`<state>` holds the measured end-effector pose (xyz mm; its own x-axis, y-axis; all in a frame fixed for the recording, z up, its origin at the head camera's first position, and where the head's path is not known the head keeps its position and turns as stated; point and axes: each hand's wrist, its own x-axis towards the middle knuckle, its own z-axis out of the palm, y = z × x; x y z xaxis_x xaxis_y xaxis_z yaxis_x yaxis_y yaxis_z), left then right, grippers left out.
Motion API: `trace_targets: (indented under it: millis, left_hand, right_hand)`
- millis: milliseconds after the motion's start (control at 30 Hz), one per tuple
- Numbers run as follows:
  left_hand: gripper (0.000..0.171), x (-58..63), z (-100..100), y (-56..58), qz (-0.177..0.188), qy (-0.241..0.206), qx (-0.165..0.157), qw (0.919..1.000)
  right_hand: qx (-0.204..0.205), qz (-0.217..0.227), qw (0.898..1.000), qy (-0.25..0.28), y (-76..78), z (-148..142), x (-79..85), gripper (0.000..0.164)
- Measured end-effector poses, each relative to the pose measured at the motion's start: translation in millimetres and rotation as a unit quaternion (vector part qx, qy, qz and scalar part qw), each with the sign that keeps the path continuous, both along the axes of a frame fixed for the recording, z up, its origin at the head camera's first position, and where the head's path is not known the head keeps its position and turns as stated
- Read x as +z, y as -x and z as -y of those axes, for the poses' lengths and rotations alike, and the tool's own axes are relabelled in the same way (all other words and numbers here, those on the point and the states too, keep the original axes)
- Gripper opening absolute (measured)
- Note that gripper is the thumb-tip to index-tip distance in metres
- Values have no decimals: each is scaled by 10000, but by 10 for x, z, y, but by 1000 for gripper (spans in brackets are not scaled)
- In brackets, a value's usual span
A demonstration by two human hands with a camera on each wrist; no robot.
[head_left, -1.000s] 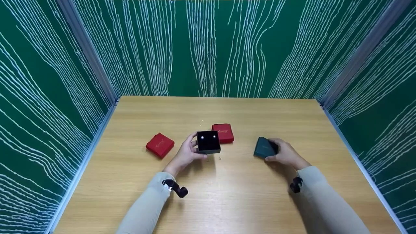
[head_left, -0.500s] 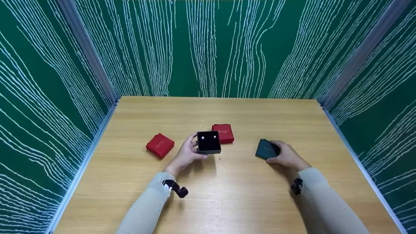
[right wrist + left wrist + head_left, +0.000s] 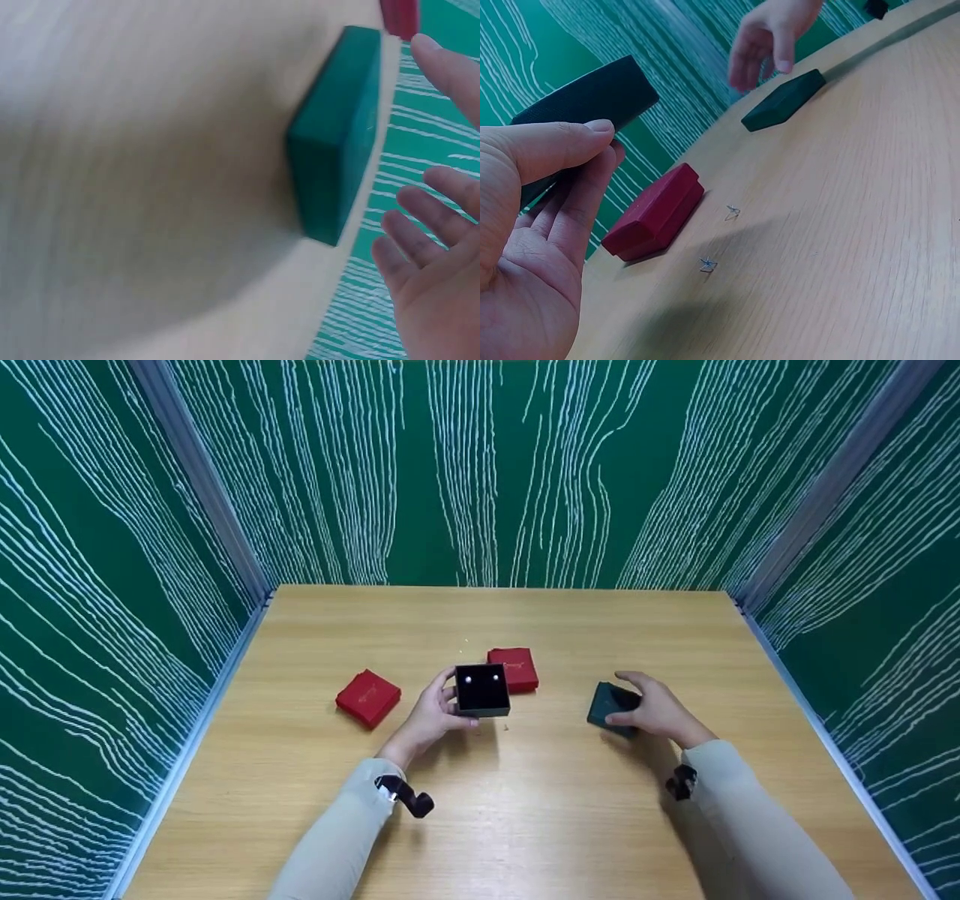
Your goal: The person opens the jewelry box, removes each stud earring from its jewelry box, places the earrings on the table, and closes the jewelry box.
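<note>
My left hand (image 3: 431, 712) grips the base of a small dark jewelry box (image 3: 482, 691) by its side, held above the table. Two small pale earrings (image 3: 468, 680) sit on its black padding. In the left wrist view the box (image 3: 592, 94) lies between thumb and fingers. To the right, a dark green box lid (image 3: 609, 706) rests flat on the table. My right hand (image 3: 656, 710) hovers over it with fingers spread, and the right wrist view shows the hand (image 3: 442, 247) apart from the green lid (image 3: 330, 142).
A red box (image 3: 367, 698) lies on the left, and another red box (image 3: 517, 669) stands just behind the held box. Two tiny metallic pieces (image 3: 708, 265) lie on the wooden table (image 3: 495, 825) below the left hand. Green patterned walls (image 3: 480, 472) enclose the back and sides.
My right hand has let go of the green lid, its fingers opening and lifting off. The lid had shifted slightly toward me before that. The left hand keeps holding the jewelry box in place.
</note>
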<state>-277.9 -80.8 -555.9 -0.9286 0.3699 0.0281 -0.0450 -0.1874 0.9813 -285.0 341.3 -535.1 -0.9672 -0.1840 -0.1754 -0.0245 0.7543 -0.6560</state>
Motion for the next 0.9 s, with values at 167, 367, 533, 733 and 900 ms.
trace_targets:
  millis: [167,367,533,733,900]
  left_hand:
    - [115,-1,-4,8,3,72,-11,10000]
    - [112,-13,-17,18,-18,68,-52,10000]
    - [109,-11,-40,16,-69,9,-103,9999]
    - [109,-5,-72,20,-79,-63,-138,9999]
    - [108,-16,-92,23,-81,-94,-221,9997]
  right_hand:
    - [150,-326,9992,195,-2,105,102,86]
    - [284,-647,9968,364,-6,250,175,77]
    - [375,-793,9952,424,-17,384,197,77]
    - [493,-968,9928,502,-30,529,244,70]
    - [576,-1070,9913,513,-48,662,303,66]
